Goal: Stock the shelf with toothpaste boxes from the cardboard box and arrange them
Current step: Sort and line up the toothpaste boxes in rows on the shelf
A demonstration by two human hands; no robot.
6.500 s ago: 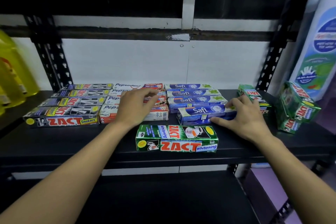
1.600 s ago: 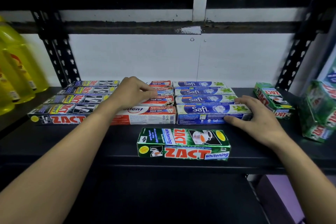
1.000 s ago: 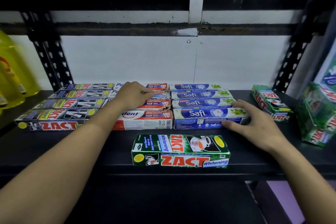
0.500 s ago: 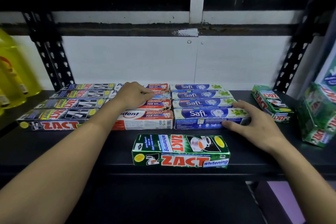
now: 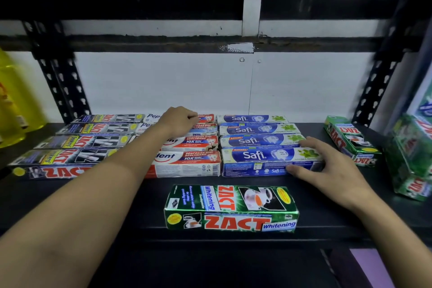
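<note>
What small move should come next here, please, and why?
Probably move the right hand from the front Safi box to the Zact Whitening box: it lies alone at the shelf edge, apart from the other green Zact boxes at right.

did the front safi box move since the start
Yes: the front Safi box slid left, closing its gap to the front Pepsodent box, now square with the Safi boxes behind.
</note>
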